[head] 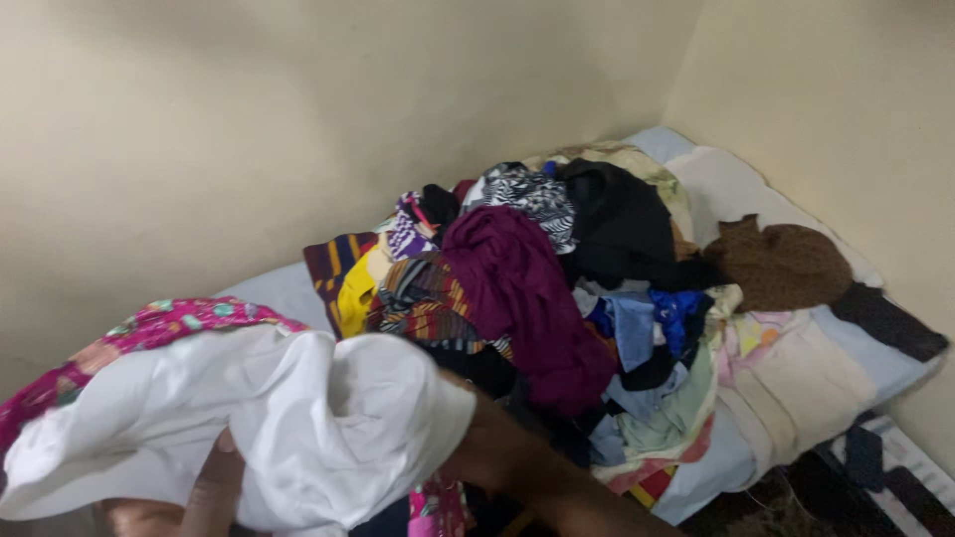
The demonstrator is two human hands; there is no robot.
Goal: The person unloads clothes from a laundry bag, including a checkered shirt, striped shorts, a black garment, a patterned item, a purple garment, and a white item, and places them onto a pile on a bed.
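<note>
In the lower left foreground we hold up a white garment (298, 428), bunched and creased, its cloth folded over itself with a pink floral fabric (149, 328) running along its upper left edge and showing again below it. Our left hand (199, 492) comes up from the bottom edge beneath the cloth, its fingers pressed together against the white fabric and clamped into its folds. Our right hand is buried inside the garment; only the forearm (537, 472) shows, slanting in from the bottom right, so we cannot tell how those fingers stand.

The raised garment blocks our sight of the near part of the mattress (284, 288), which lies in the corner of two cream walls (249, 119). Behind and to the right of the white cloth rises a heap of clothes: a striped multicoloured cloth (423, 298) with yellow beside it, then a dark purple garment (527, 298) draped down the front of the pile, a black-and-white patterned piece (532, 199) above it, and a black garment (622, 234) at the top. Blue pieces (647, 323) sit lower on the right side. Further right a brown knitted garment (781, 264) lies apart on the pale bedding, with a dark cloth (890, 323) near the mattress edge.
</note>
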